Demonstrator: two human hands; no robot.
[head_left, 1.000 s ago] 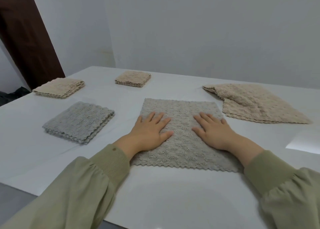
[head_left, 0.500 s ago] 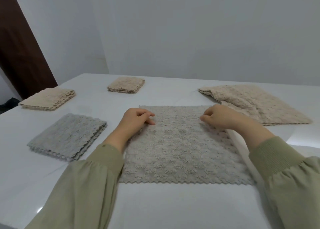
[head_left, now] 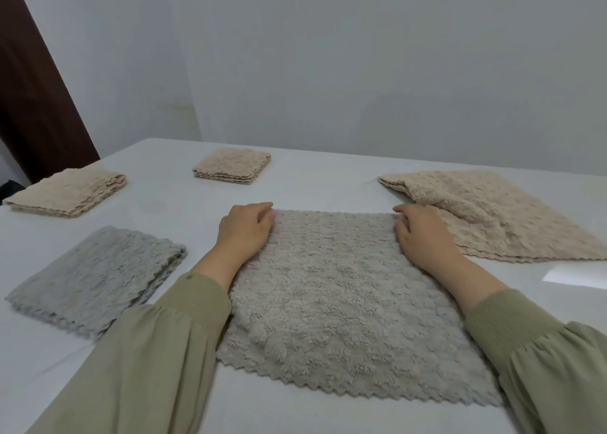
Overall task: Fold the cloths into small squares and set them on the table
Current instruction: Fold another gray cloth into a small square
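Done: three cloths lie folded on the desk [head_left: 315,187]: the grey square [head_left: 98,272] at near left, the left beige square [head_left: 69,192] behind it, and the far beige square [head_left: 233,166] at the middle back.
In work: the grey cloth [head_left: 338,295] lies spread flat at the desk's middle, right before the person, with no fold in it yet.
Left grip [head_left: 246,233]: fingers curled on the grey cloth's far left corner, seemingly pinching it.
Right grip [head_left: 423,236]: fingers curled on the far right corner, likewise clamped on the edge.
Waiting: the loose beige cloth [head_left: 499,217] lies at the right, rumpled and partly doubled over, just beside the right grip.
Progress: by this count three of five are finished. The grey cloth probably needs every fold, then the beige one its turn.
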